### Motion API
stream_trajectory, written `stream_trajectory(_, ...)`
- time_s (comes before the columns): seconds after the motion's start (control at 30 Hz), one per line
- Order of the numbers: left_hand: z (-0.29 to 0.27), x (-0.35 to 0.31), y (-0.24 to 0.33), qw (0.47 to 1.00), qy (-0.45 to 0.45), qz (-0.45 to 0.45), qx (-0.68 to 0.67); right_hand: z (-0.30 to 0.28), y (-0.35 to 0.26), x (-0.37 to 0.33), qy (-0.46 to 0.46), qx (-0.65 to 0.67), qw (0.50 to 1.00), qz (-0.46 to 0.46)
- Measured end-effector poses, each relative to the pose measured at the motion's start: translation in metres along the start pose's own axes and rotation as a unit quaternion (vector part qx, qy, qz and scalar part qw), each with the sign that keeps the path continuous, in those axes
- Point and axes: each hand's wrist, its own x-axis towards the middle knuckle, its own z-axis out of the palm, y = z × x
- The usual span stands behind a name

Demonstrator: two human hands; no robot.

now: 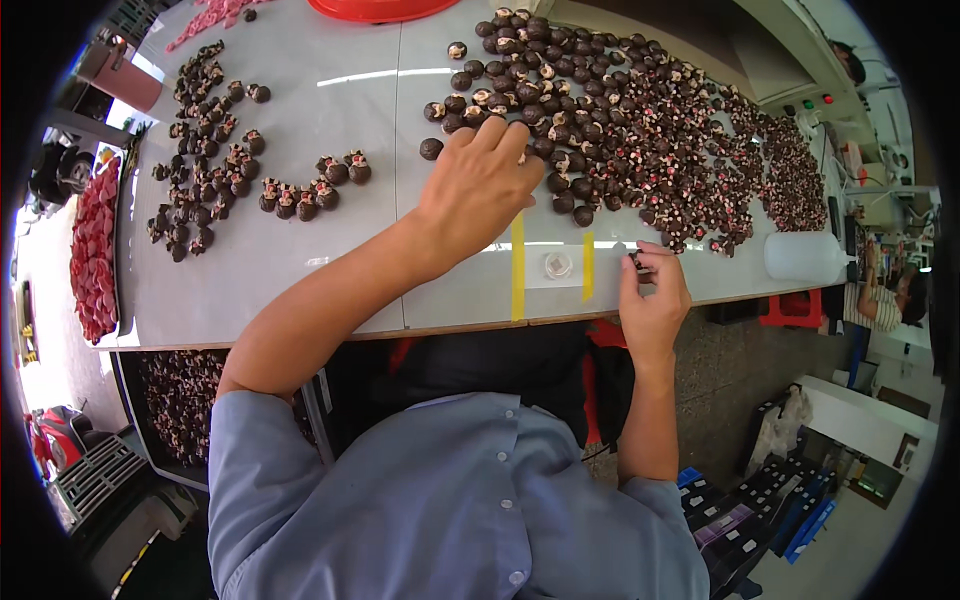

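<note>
My left hand (482,185) reaches across to the near left edge of a heap of round dark brown balls (600,120), several with cream patches. Its fingers are bent down and closed; whatever lies between them is hidden. By the table's front edge, my right hand (655,300) pinches a small dark piece (634,259) between thumb and fingers. Between the hands, a small round clear dish (558,265) rests on the table, flanked by two yellow tape strips (518,268). Off to the left stand groups of joined dark pieces with pinkish, cream tops (285,199).
Smaller dark pieces with pink and cream bits (700,150) spread rightward. A white plastic bottle (803,257) lies at the right front edge. A tray of red-pink pieces (95,255) borders the left side. At the back is a red basin (380,8). Another person (885,300) is far right.
</note>
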Motion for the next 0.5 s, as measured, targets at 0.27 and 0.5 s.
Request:
stream_trajectory(0.27,-0.002,-0.009,0.005,0.994,-0.035,0.048,-0.097,0.002,0.001,0.002,-0.024,0.083,0.994,0.064)
stream_trajectory(0.5,-0.035,-0.031,-0.021,0.584,-0.278,-0.352,-0.677,-0.003,0.004,0.006,-0.064,0.111,0.99,0.053)
